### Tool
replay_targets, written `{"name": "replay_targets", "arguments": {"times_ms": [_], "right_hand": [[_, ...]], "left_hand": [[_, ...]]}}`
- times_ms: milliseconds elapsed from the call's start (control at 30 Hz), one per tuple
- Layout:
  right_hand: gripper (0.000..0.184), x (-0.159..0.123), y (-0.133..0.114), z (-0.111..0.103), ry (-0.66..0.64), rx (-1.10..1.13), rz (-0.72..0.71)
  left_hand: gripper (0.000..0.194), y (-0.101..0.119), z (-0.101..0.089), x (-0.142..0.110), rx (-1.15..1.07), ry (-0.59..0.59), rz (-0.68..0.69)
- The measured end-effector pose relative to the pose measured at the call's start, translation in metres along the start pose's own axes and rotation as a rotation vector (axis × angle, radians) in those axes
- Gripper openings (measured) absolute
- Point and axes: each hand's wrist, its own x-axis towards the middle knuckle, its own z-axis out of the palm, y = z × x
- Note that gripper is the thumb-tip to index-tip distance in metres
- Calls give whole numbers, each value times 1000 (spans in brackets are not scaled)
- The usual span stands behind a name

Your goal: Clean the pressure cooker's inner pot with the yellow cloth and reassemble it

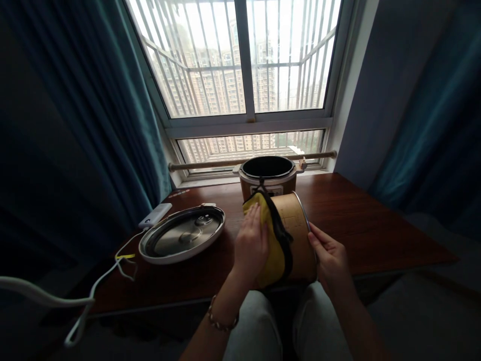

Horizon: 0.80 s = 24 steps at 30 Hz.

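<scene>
A gold-coloured inner pot (295, 233) of a rice cooker lies tilted on its side near the table's front edge, its rim turned to the right. My right hand (332, 255) grips that rim, thumb on the outside. Over the pot's bottom end is a yellow cloth with a dark border (276, 255). My left hand (252, 243) presses this cloth against the pot, fingers close together. Just behind stands the rice cooker body (246, 185), open at the top with a dark interior.
A round rice cooker lid (180, 258) rests with its metal inner side up on the brown table (349, 215). Left of it are a white power strip (155, 215) and white cords (105, 271). A barred window (210, 60) and blue curtains (112, 100) stand behind.
</scene>
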Motion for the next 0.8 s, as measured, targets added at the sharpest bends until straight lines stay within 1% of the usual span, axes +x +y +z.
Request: {"name": "replay_targets", "arguments": {"times_ms": [67, 133, 200, 267, 400, 500, 567, 667, 800], "right_hand": [[43, 4, -4, 5, -26, 73, 39], [43, 7, -9, 9, -42, 115, 67], [43, 11, -12, 10, -48, 113, 66], [42, 14, -14, 8, -58, 99, 64], [42, 11, -10, -3, -78, 100, 102], [38, 1, -1, -10, -77, 130, 183], [34, -6, 5, -12, -111, 162, 226], [30, -10, 8, -12, -159, 151, 206], [32, -9, 4, -6, -160, 53, 134]], "left_hand": [[45, 17, 8, -6, 124, -43, 153], [47, 34, 16, -12, 215, -72, 237], [52, 45, 22, -16, 266, -62, 250], [58, 50, 26, -19, 285, -39, 243], [61, 50, 29, -22, 278, 1, 231], [60, 47, 28, -20, 283, 5, 216], [59, 45, 27, -19, 290, 7, 209], [59, 39, 23, -18, 291, 12, 203], [60, 31, 19, -18, 292, 6, 200]]}}
